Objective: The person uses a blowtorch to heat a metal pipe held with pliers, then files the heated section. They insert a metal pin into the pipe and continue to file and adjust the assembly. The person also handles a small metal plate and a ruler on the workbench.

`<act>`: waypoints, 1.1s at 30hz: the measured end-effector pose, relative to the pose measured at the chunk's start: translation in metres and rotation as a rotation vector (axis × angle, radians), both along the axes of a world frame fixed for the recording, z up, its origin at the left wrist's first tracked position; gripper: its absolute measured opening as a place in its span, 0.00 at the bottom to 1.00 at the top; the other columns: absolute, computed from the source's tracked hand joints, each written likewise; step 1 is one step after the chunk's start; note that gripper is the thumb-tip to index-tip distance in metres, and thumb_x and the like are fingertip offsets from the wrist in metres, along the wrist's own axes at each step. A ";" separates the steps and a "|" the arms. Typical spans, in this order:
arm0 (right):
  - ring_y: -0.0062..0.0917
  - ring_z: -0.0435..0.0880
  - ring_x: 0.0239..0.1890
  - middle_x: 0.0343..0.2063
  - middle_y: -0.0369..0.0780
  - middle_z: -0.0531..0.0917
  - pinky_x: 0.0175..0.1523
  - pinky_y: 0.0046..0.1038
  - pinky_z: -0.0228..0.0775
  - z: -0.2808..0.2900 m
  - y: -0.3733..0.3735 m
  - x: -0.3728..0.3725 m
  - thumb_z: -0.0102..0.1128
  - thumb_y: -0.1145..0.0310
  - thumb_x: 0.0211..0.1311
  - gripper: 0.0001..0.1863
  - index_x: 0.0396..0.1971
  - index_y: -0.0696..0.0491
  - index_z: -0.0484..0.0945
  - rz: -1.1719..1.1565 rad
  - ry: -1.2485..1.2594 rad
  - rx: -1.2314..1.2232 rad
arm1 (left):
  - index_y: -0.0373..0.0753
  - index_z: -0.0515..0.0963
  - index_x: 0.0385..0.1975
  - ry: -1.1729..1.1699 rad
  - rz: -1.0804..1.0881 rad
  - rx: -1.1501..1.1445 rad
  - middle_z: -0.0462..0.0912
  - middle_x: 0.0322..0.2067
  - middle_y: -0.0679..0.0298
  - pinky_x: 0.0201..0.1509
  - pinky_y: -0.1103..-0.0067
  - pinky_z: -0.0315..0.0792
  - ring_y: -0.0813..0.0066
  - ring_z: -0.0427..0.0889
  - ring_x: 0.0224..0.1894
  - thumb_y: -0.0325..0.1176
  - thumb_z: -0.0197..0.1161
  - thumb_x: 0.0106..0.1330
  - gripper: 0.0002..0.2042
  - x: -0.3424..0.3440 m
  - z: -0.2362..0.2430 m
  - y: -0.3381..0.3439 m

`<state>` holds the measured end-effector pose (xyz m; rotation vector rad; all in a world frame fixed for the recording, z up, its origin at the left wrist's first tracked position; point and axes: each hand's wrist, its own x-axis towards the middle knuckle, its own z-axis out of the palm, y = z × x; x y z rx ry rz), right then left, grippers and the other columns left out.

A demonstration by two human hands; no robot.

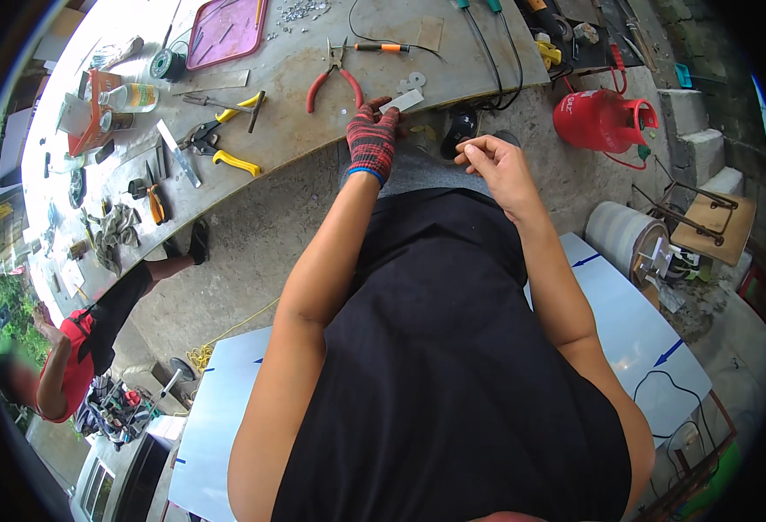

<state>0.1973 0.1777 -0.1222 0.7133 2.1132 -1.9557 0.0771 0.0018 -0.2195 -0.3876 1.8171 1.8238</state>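
Observation:
My left hand (373,139), in a red and black knit glove with a blue cuff, is at the table's near edge. Its fingers are closed on a small flat metal strip (403,102). Just beyond the strip lie small round grey metal pieces (413,81) on the table. Bare and off to the right, my right hand (498,170) hovers beyond the edge. Thumb and fingertips are pinched together; whatever they hold, if anything, is too small to make out. Red-handled pliers (346,76) rest with jaws apart on the table, left of the strip.
Yellow-handled snips (238,162), an orange-handled tool (383,48), a pink tray (250,39) and a plastic bottle (139,97) lie across the metal table (292,130). A red gas cylinder (596,120) stands right. Another person (79,348) is at far left. Pale sheets (218,418) lie behind me.

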 end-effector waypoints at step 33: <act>0.29 0.81 0.31 0.38 0.37 0.82 0.38 0.24 0.72 0.115 -0.027 -0.006 0.59 0.80 0.56 0.12 0.39 0.50 0.81 0.316 0.788 0.496 | 0.37 0.74 0.58 -0.041 -0.050 0.091 0.87 0.40 0.57 0.38 0.79 0.80 0.73 0.85 0.34 0.29 0.60 0.71 0.17 0.000 -0.009 -0.008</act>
